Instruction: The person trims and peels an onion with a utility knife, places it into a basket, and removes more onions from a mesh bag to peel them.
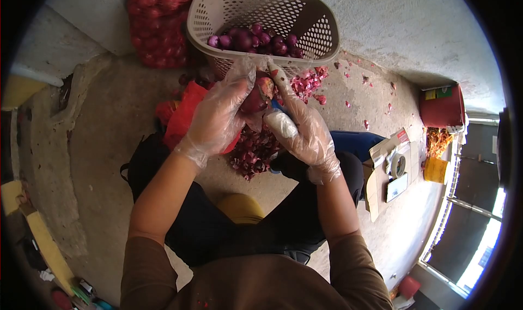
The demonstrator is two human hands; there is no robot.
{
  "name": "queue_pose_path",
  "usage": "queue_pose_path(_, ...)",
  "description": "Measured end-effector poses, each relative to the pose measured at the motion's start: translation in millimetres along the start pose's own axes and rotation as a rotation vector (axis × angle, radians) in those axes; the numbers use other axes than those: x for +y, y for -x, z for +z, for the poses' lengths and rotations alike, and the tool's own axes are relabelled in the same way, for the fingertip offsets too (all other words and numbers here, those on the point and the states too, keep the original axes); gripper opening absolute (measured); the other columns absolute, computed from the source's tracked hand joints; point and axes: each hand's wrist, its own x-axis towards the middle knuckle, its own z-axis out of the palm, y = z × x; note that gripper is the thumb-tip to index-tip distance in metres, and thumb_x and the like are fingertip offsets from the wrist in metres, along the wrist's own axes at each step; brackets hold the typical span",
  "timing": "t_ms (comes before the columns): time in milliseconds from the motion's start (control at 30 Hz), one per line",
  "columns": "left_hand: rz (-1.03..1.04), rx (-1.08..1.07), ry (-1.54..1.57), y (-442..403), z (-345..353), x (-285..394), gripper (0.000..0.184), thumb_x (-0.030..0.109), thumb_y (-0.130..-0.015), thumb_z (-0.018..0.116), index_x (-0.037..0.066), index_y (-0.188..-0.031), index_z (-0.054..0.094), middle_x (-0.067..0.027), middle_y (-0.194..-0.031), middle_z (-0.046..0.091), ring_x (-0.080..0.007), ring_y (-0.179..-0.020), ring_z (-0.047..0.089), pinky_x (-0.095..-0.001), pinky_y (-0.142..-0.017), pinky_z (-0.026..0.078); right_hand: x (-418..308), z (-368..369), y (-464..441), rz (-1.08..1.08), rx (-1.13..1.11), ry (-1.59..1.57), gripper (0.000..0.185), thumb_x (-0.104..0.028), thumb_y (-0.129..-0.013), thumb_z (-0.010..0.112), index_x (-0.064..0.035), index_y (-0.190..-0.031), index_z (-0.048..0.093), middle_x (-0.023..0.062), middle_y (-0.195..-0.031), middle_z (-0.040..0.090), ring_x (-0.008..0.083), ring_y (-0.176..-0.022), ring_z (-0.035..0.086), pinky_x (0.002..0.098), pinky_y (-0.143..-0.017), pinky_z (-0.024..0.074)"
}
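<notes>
Reaching forward and inward, we're grasping a red onion (253, 100) in our gloved left hand (219, 113); our right hand (308, 131) curls beside it, its grip unclear. Below, onion skins (253, 154) litter the concrete floor (106, 163) near a perforated plastic basket (242, 7).

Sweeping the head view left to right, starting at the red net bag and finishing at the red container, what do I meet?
Net bag, left hand, onion, right hand, cardboard, red container.
</notes>
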Motion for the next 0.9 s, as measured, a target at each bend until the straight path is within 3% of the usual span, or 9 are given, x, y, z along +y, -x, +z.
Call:
queue_pose_path(100, 0.045, 0.025, -0.059, 0.7, 1.2, -0.8, 0.047, 0.026, -0.102, 0.046, 0.008, -0.145, 0.040, -0.0044, -0.132, 0.056, -0.0125, -0.110, 0.060, -0.0274, -0.068, 0.056, 2.2, 1.2, -0.1, -0.040, 0.019, -0.007, 0.070, -0.034, -0.097, 0.059, -0.0082, -0.153, 0.027, 0.0281, -0.111, 0.065, 0.0451, -0.105, 0.062, 0.0430, -0.086, 0.0497)
queue_pose_path(300, 0.061, 0.013, -0.054, 0.4, 1.0, -2.0, 0.044, 0.027, -0.102, 0.046, 0.009, -0.142, 0.043, -0.0036, -0.127, 0.058, -0.0123, -0.105, 0.061, -0.0276, -0.064, 0.054, -5.9, -2.2, 0.4, 0.080, -0.039, -0.058, 0.069, -0.034, -0.097, 0.059, -0.0075, -0.153, 0.029, 0.0273, -0.114, 0.064, 0.0438, -0.106, 0.063, 0.0409, -0.087, 0.0498)
queue_pose_path(400, 0.014, 0.010, -0.049, 1.8, 1.2, -1.4, 0.048, 0.033, -0.104, 0.044, 0.006, -0.143, 0.039, -0.0076, -0.137, 0.049, -0.0194, -0.123, 0.052, -0.0369, -0.093, 0.052, 3.1, 0.2, -0.2, -0.012, 0.004, 0.011, 0.066, -0.033, -0.097, 0.059, -0.0083, -0.152, 0.031, 0.0266, -0.105, 0.065, 0.0439, -0.099, 0.064, 0.0406, -0.085, 0.0500)
queue_pose_path(533, -0.086, 0.087, -0.015, 3.5, -3.0, -2.7, 0.045, 0.033, -0.104, 0.042, 0.006, -0.141, 0.043, -0.0060, -0.134, 0.052, -0.0167, -0.119, 0.054, -0.0356, -0.093, 0.052, -5.0, -1.4, -0.4, 0.013, 0.014, 0.009, 0.064, -0.033, -0.096, 0.060, -0.0108, -0.151, 0.035, 0.0270, -0.096, 0.066, 0.0445, -0.092, 0.065, 0.0403, -0.082, 0.0500)
queue_pose_path(633, -0.130, 0.182, 0.027, 4.1, -1.3, -3.1, 0.043, 0.032, -0.105, 0.042, 0.007, -0.139, 0.046, -0.0048, -0.128, 0.056, -0.0144, -0.115, 0.057, -0.0348, -0.090, 0.053, -3.8, -6.5, -1.4, 0.026, -0.019, 0.036, 0.063, -0.032, -0.095, 0.062, -0.0122, -0.150, 0.038, 0.0286, -0.099, 0.065, 0.0451, -0.093, 0.065, 0.0400, -0.081, 0.0501)
queue_pose_path(900, -0.166, 0.258, -0.002, 4.6, -6.0, -1.1, 0.040, 0.033, -0.103, 0.043, 0.005, -0.129, 0.055, -0.0065, -0.117, 0.062, -0.0155, -0.105, 0.063, -0.0360, -0.087, 0.056, 10.9, -0.6, -1.8, -0.042, -0.022, -0.120, 0.056, -0.028, -0.095, 0.064, -0.0058, -0.143, 0.047, 0.0248, -0.114, 0.066, 0.0396, -0.108, 0.064, 0.0386, -0.089, 0.0503)
